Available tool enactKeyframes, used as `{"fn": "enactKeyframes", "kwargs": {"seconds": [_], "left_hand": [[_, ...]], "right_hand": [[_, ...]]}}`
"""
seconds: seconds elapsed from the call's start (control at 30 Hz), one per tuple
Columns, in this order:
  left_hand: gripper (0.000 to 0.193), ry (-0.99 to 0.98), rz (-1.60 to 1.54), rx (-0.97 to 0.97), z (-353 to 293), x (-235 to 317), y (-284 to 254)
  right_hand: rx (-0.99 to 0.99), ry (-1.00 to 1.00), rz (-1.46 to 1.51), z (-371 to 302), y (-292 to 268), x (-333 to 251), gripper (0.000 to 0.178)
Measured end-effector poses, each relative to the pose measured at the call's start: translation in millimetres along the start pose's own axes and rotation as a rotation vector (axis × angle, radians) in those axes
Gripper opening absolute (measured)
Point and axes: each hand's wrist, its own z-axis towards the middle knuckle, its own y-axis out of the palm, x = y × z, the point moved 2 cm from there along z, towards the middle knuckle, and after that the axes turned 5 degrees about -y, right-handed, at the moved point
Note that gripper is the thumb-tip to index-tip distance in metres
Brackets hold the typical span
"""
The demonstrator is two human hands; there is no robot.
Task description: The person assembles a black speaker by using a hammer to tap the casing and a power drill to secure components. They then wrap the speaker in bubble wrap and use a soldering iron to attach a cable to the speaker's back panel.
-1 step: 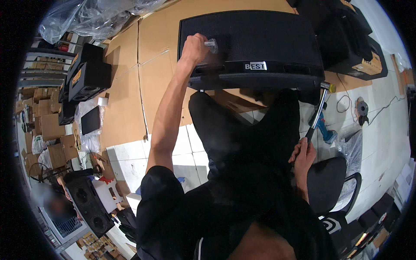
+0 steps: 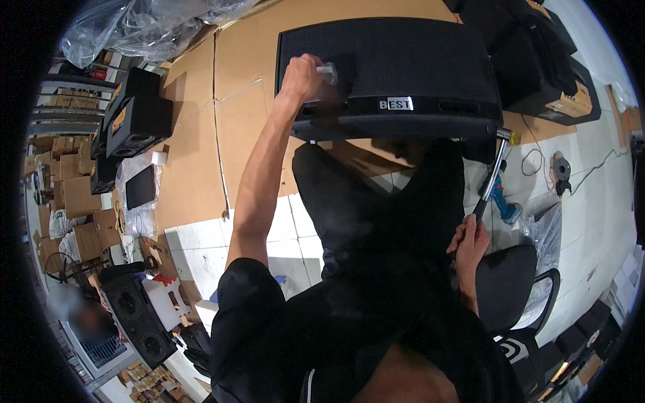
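A black loudspeaker cabinet (image 2: 396, 60) with a mesh front lies before my knees, on the cardboard. Over the left part of its mesh, my left hand (image 2: 300, 78) is closed on a small clear piece with a pale stem (image 2: 327, 69); motion blurs it, and its exact kind is unclear. My right hand (image 2: 470, 240) grips the black handle of a hammer (image 2: 494, 176), low on the right. The hammer's shiny shaft points away from me, and its yellow-ended head is beside the cabinet's near right corner.
Cardboard sheets (image 2: 191, 168) cover the tiled floor. A blue power tool (image 2: 505, 203) lies right of the hammer, with a black chair (image 2: 507, 285) nearer. More black speakers stand at the left (image 2: 141, 117) and far right (image 2: 531, 60). A person with a blurred head is at lower left.
The clear piece at my left fingers has shifted slightly and looks more blurred. My right hand and the hammer stay in place.
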Motion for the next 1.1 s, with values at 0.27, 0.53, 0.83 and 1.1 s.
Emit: {"fn": "enactKeyframes", "kwargs": {"seconds": [0.27,0.53,0.83,1.1], "left_hand": [[0.034,-0.041,-0.205,-0.061,-6.1,-0.3,11.8],[0.026,-0.123,-0.282,-0.038,-8.7,4.7,6.9],[0.024,-0.097,-0.318,-0.015,-4.4,-1.8,3.0],[0.025,-0.078,-0.394,0.012,-8.4,-16.5,5.6]], "right_hand": [[-0.002,-0.008,-0.016,3.6,0.2,-6.1,0.032],[-0.017,0.013,-0.008,3.5,-0.9,-6.1,0.032],[-0.022,-0.019,-0.020,2.3,-2.3,-3.9,0.032],[-0.007,0.002,-0.014,-0.5,-4.3,-1.0,0.032]]}}
